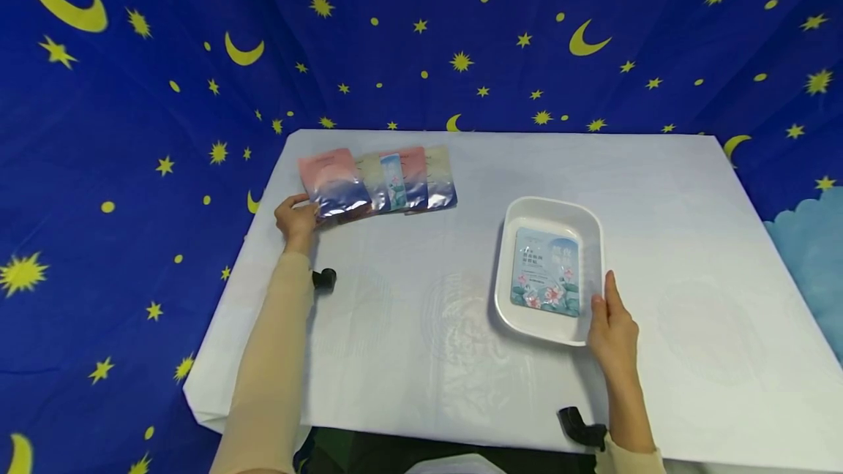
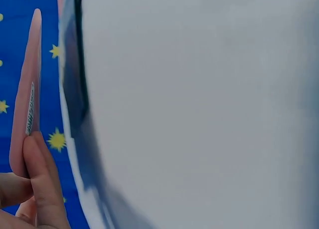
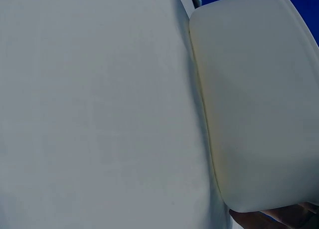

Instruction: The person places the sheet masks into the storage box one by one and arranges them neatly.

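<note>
My left hand (image 1: 296, 218) pinches the lower left corner of a pink and dark-blue sachet (image 1: 334, 180) at the far left. In the left wrist view this sachet (image 2: 27, 89) stands edge-on between thumb and fingers, lifted off the table. On the right, my right hand (image 1: 614, 331) grips the near right side of a white plastic tray (image 1: 595, 240), thumb at the rim. Inside the tray lies a light-blue sachet (image 1: 545, 271) with pink flowers. The right wrist view shows the outer wall of the tray (image 3: 259, 104), with fingertips (image 3: 284, 216) underneath its near end.
A row of overlapping sachets (image 1: 413, 181), some pink and some beige, lies beside the held one. A narrow blue flowered sachet (image 1: 394, 181) shows among them. The table (image 1: 408, 313) has a white cloth. A blue star-patterned curtain (image 1: 395, 42) hangs behind and to the left.
</note>
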A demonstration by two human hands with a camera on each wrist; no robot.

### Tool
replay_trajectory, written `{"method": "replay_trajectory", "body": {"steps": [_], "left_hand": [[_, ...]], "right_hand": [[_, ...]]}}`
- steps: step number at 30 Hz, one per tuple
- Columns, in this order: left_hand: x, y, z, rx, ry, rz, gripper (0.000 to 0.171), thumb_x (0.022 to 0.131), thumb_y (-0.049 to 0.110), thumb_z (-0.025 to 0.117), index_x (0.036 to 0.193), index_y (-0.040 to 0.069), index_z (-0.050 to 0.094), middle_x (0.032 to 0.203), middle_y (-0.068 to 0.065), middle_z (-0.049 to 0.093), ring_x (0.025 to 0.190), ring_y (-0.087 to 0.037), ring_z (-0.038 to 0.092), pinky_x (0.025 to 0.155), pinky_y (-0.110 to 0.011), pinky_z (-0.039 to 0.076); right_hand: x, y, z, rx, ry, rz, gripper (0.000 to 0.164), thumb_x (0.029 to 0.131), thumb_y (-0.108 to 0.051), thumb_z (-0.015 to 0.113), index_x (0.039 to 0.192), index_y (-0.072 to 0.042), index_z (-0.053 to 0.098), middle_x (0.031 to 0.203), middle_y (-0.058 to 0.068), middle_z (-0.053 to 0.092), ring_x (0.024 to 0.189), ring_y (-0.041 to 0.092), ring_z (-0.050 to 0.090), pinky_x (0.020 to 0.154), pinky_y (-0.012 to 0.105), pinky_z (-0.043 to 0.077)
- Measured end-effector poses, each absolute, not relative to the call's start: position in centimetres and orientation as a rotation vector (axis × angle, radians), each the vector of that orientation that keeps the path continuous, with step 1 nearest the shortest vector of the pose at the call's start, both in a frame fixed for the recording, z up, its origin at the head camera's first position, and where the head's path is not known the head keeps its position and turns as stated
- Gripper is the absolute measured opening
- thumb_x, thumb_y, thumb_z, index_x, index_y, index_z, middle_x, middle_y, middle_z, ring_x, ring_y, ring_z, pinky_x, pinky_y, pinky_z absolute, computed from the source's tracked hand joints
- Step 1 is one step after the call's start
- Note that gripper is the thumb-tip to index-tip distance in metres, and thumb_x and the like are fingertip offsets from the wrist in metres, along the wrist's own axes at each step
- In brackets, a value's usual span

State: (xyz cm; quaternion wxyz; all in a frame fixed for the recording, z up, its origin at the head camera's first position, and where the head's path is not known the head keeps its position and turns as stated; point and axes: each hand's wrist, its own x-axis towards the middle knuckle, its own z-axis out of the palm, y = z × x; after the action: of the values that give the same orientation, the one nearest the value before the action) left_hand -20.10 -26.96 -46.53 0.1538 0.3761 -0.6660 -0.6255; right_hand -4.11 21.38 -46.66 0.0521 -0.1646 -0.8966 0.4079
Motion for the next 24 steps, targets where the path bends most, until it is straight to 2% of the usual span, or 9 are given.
{"method": "replay_trajectory", "body": {"steps": [6,11,17,24], "left_hand": [[-19.5,-25.7,-44.9,0.959,-1.807,-1.916,0.026,0.074,-0.008,0.061,0.099,-0.001,0.062,0.061,0.001,0.058,0.050,-0.009,0.055,0.047,-0.024,0.051],[-18.7,-23.7,-43.1,0.850,-1.832,-1.968,0.026,0.074,-0.006,0.063,0.099,0.000,0.062,0.061,0.002,0.061,0.051,-0.009,0.055,0.047,-0.021,0.049],[-17.6,-20.4,-41.1,0.665,-1.970,-1.936,0.025,0.076,-0.001,0.065,0.100,0.002,0.062,0.064,0.003,0.061,0.049,-0.008,0.052,0.045,-0.017,0.043],[-16.2,-16.3,-40.2,0.459,-2.101,-1.890,0.023,0.075,-0.001,0.066,0.098,0.002,0.063,0.064,0.003,0.058,0.047,-0.013,0.050,0.043,-0.018,0.042]], "right_hand": [[-4.1,21.3,-46.7,-0.520,-2.731,1.248,0.047,0.096,-0.026,0.032,0.141,-0.019,0.021,0.141,0.010,0.027,0.127,0.035,0.028,0.099,0.052,0.028],[-4.1,21.4,-46.7,-0.510,-2.726,1.251,0.047,0.096,-0.026,0.032,0.141,-0.019,0.021,0.141,0.011,0.027,0.127,0.035,0.029,0.099,0.052,0.028],[-4.1,21.5,-46.7,-0.500,-2.724,1.250,0.047,0.096,-0.026,0.032,0.141,-0.020,0.020,0.141,0.011,0.028,0.127,0.035,0.029,0.099,0.052,0.028],[-4.2,21.6,-47.1,-0.502,-2.714,1.248,0.047,0.096,-0.028,0.032,0.141,-0.020,0.021,0.141,0.010,0.028,0.127,0.034,0.029,0.099,0.052,0.029]]}}
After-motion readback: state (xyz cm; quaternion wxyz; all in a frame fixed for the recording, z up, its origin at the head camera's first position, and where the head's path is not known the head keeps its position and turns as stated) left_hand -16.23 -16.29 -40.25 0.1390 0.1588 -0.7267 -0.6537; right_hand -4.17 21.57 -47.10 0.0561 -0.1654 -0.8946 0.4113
